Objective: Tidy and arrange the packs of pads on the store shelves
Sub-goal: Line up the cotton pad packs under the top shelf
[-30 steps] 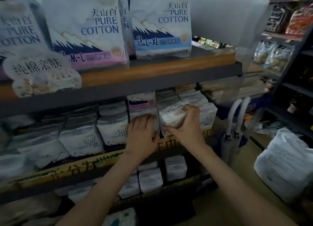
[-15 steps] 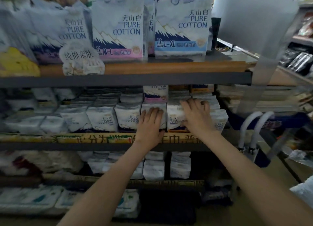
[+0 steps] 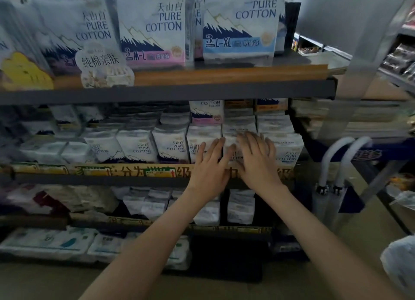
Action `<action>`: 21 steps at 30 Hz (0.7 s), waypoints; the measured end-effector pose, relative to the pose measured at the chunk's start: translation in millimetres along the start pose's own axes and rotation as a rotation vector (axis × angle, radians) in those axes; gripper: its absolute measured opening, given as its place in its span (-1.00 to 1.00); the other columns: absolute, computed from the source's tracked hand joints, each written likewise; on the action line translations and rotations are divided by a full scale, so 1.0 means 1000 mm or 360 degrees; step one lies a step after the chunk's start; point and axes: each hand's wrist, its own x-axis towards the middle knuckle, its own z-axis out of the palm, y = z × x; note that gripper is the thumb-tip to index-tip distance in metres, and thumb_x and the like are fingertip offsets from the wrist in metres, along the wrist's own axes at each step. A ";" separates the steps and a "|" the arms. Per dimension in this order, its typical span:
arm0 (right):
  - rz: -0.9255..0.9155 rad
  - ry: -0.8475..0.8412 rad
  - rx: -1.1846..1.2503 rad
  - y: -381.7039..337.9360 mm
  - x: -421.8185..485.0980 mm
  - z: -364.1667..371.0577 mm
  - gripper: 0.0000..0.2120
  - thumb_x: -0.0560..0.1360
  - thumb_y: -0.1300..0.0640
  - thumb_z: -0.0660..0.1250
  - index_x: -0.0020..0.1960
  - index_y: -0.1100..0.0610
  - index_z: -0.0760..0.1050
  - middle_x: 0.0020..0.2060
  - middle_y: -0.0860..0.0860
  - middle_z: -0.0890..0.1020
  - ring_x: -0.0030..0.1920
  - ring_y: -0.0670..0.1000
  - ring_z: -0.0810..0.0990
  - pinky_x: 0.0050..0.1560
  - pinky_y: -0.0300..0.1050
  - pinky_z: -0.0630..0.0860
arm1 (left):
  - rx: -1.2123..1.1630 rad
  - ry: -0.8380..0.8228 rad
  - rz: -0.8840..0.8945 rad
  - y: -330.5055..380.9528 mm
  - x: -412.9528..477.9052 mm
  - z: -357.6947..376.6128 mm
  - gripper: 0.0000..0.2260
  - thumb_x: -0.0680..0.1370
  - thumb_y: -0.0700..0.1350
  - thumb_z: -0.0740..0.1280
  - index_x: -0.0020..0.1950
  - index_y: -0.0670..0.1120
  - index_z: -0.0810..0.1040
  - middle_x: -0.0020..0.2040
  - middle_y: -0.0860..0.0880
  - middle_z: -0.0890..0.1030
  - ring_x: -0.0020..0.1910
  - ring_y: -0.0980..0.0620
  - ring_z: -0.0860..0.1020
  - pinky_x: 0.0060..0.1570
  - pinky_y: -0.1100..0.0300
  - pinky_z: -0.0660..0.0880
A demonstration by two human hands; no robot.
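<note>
A row of small white "PURE COTTON" pad packs point(image 3: 170, 145) stands along the front of the middle shelf point(image 3: 134, 179). My left hand point(image 3: 210, 167) lies flat, fingers straight, against the front of one pack point(image 3: 198, 140). Beside it, my right hand point(image 3: 256, 159) presses with spread straight fingers on the neighbouring pack point(image 3: 238, 129); its face is mostly hidden. Another pack point(image 3: 286, 152) stands just right of that hand. A pink-banded pack point(image 3: 206, 112) rises behind the row.
Large pad bags point(image 3: 155, 27) point(image 3: 240, 23) stand on the top shelf point(image 3: 224, 75) with a cloud-shaped sign point(image 3: 101, 66). More packs point(image 3: 240, 207) fill the lower shelves. Two white umbrella handles point(image 3: 343, 156) hang at the right end. A white sack point(image 3: 399, 261) lies on the floor.
My right hand let go of the pack it was gripping and now lies flat on it. My left hand stays pressed on its pack. The view has shifted left and back.
</note>
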 end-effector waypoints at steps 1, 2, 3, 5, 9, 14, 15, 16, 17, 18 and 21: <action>-0.0013 0.0029 0.0053 -0.006 -0.001 0.000 -0.36 0.37 0.14 0.43 0.38 0.19 0.29 0.31 0.16 0.43 0.31 0.12 0.33 0.32 0.13 0.13 | -0.0046 0.0023 -0.0031 -0.001 -0.002 -0.001 -0.36 0.38 -0.13 0.41 0.43 -0.13 0.27 0.39 -0.23 0.39 0.39 -0.21 0.34 0.41 -0.19 0.13; -0.0023 0.0053 0.0104 -0.014 -0.002 0.000 -0.40 0.38 0.17 0.42 0.37 0.21 0.31 0.29 0.16 0.44 0.30 0.12 0.35 0.30 0.10 0.15 | -0.0096 0.0048 -0.0076 -0.003 -0.004 -0.003 -0.40 0.41 -0.13 0.36 0.42 -0.13 0.25 0.39 -0.22 0.40 0.39 -0.19 0.35 0.42 -0.17 0.11; -0.0030 0.0070 0.0160 -0.022 -0.002 -0.001 -0.41 0.38 0.20 0.40 0.36 0.22 0.31 0.28 0.16 0.45 0.29 0.11 0.35 0.29 0.07 0.16 | -0.0135 0.0072 -0.0126 -0.007 -0.008 -0.006 -0.44 0.44 -0.11 0.29 0.41 -0.14 0.25 0.38 -0.21 0.40 0.38 -0.18 0.35 0.42 -0.15 0.12; -0.0031 0.0084 0.0264 -0.042 0.000 0.001 -0.43 0.39 0.22 0.38 0.36 0.24 0.31 0.27 0.18 0.46 0.27 0.11 0.33 0.27 0.05 0.22 | -0.0184 0.0138 -0.0219 -0.019 -0.019 -0.012 -0.50 0.47 -0.08 0.19 0.40 -0.17 0.31 0.37 -0.19 0.42 0.37 -0.16 0.37 0.42 -0.14 0.17; -0.0076 0.0095 0.0405 -0.098 0.013 0.015 -0.47 0.38 0.25 0.41 0.31 0.28 0.36 0.19 0.21 0.51 0.20 0.11 0.35 0.19 0.11 0.41 | -0.0166 0.0264 -0.0388 -0.064 -0.056 -0.030 -0.54 0.47 -0.11 0.27 0.35 -0.18 0.40 0.32 -0.15 0.46 0.33 -0.10 0.39 0.42 -0.06 0.18; -0.0211 0.0058 0.0541 -0.213 0.037 0.042 -0.53 0.37 0.27 0.44 0.24 0.33 0.43 0.15 0.22 0.53 0.17 0.21 0.48 0.18 0.15 0.47 | -0.0021 0.0297 -0.0654 -0.153 -0.132 -0.069 -0.57 0.49 -0.07 0.20 0.33 -0.20 0.44 0.29 -0.15 0.50 0.30 -0.07 0.42 0.36 -0.09 0.29; -0.0253 0.0065 0.0543 -0.242 0.042 0.048 -0.54 0.37 0.26 0.45 0.23 0.33 0.44 0.14 0.22 0.54 0.17 0.19 0.47 0.19 0.14 0.46 | 0.0019 0.0294 -0.0700 -0.175 -0.151 -0.079 -0.57 0.50 -0.07 0.20 0.33 -0.20 0.44 0.29 -0.15 0.50 0.29 -0.08 0.43 0.36 -0.09 0.31; -0.0296 0.0067 0.0553 -0.272 0.047 0.053 -0.54 0.36 0.26 0.45 0.22 0.33 0.45 0.13 0.21 0.55 0.16 0.18 0.47 0.19 0.13 0.45 | 0.0059 0.0298 -0.0746 -0.197 -0.169 -0.090 -0.57 0.50 -0.07 0.21 0.34 -0.20 0.44 0.28 -0.16 0.51 0.29 -0.08 0.44 0.35 -0.10 0.31; -0.0333 0.0071 0.0578 -0.304 0.052 0.058 -0.54 0.36 0.26 0.46 0.22 0.33 0.45 0.13 0.21 0.55 0.16 0.18 0.48 0.20 0.11 0.45 | 0.0101 0.0310 -0.0783 -0.220 -0.189 -0.100 -0.57 0.50 -0.07 0.22 0.34 -0.20 0.44 0.28 -0.16 0.51 0.29 -0.09 0.44 0.36 -0.09 0.31; -0.0369 0.0059 0.0624 -0.335 0.058 0.064 -0.54 0.35 0.26 0.45 0.22 0.33 0.46 0.13 0.21 0.55 0.16 0.19 0.50 0.21 0.09 0.44 | 0.0146 0.0335 -0.0813 -0.243 -0.208 -0.110 -0.56 0.49 -0.08 0.25 0.34 -0.20 0.43 0.28 -0.16 0.51 0.29 -0.08 0.44 0.36 -0.09 0.30; -0.0437 0.0061 0.0750 -0.419 0.076 0.079 -0.56 0.38 0.27 0.42 0.22 0.33 0.45 0.14 0.21 0.54 0.18 0.19 0.50 0.25 0.08 0.40 | 0.0257 0.0389 -0.0916 -0.304 -0.257 -0.136 -0.53 0.46 -0.10 0.32 0.34 -0.21 0.40 0.27 -0.17 0.51 0.30 -0.08 0.41 0.38 -0.05 0.24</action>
